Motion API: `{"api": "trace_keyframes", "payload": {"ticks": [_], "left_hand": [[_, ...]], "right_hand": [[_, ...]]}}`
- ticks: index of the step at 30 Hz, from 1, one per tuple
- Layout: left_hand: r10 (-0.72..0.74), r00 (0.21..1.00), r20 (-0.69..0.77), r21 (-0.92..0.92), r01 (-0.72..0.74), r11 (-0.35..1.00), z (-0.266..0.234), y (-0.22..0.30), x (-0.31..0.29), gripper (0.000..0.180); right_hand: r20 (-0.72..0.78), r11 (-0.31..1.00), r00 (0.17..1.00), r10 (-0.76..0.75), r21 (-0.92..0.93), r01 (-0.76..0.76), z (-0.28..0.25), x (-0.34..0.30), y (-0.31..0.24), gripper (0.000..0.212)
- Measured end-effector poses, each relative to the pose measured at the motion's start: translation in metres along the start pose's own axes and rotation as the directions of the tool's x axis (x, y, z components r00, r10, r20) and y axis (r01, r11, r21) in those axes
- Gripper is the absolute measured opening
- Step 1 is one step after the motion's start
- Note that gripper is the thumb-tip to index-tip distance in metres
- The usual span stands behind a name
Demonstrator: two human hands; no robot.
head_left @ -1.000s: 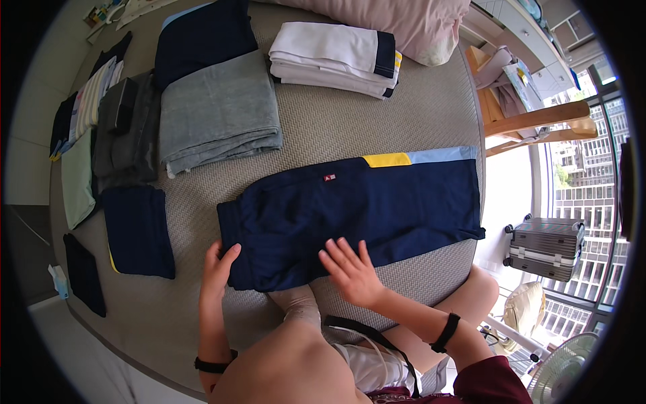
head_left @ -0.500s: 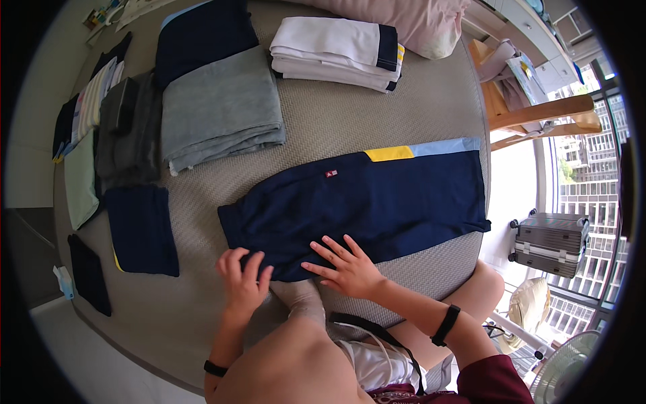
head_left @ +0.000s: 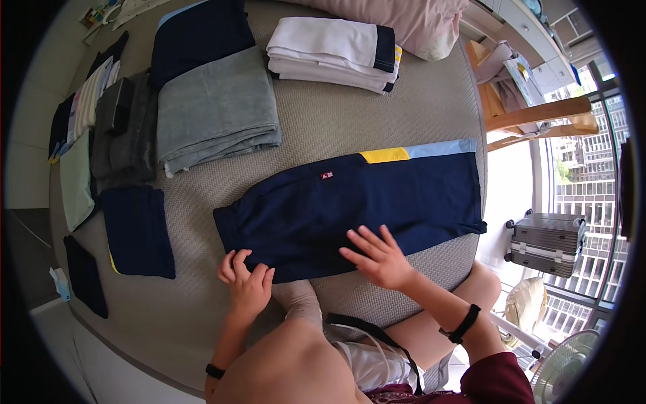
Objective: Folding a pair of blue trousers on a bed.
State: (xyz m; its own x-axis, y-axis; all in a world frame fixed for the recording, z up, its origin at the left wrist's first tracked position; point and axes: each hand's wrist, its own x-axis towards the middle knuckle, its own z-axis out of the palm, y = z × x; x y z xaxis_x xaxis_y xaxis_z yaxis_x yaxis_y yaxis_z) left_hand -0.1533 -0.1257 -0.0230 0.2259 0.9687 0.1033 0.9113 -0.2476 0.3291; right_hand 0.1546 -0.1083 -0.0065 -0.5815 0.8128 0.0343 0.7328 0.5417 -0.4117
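While navy trousers (head_left: 350, 202) lie under spread right hand (head_left: 383, 262), I see left hand (head_left: 249, 286) curled at waistband (head_left: 227, 227). Can't tell if pinching.

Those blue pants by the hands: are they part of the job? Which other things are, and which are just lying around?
Part of the job:
- blue pants, laid out flat
- left hand, at the waistband end
- right hand, at the near edge

Just lying about, untouched:
- white folded clothes
- grey folded cloth
- suitcase
- fan
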Motion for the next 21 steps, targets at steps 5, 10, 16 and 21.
{"api": "trace_keyframes", "payload": {"ticks": [5, 10, 16, 21], "left_hand": [[0.010, 0.998, -0.058, 0.059, -0.007, 0.998, 0.009, 0.003, 0.002, 0.012], [0.029, 0.997, -0.074, 0.108, -0.021, 0.994, 0.012, 0.002, 0.005, 0.009], [0.051, 0.997, -0.065, 0.095, -0.045, 0.994, 0.011, -0.001, 0.006, 0.011], [0.067, 0.993, -0.097, 0.097, -0.057, 0.994, 0.015, -0.002, 0.006, 0.013]], "right_hand": [[0.013, 0.937, 0.965, 0.262, -0.243, -0.251, -0.040, -0.083, 0.072, 0.062], [-0.353, 0.583, 0.695, 0.626, -0.381, -0.718, -0.060, -0.152, 0.148, 0.035], [-0.415, 0.415, 0.464, 0.783, -0.207, -0.886, -0.066, -0.157, 0.184, 0.026], [-0.444, -0.038, 0.037, 0.895, -0.159, -0.987, -0.055, -0.138, 0.194, 0.042]]}}
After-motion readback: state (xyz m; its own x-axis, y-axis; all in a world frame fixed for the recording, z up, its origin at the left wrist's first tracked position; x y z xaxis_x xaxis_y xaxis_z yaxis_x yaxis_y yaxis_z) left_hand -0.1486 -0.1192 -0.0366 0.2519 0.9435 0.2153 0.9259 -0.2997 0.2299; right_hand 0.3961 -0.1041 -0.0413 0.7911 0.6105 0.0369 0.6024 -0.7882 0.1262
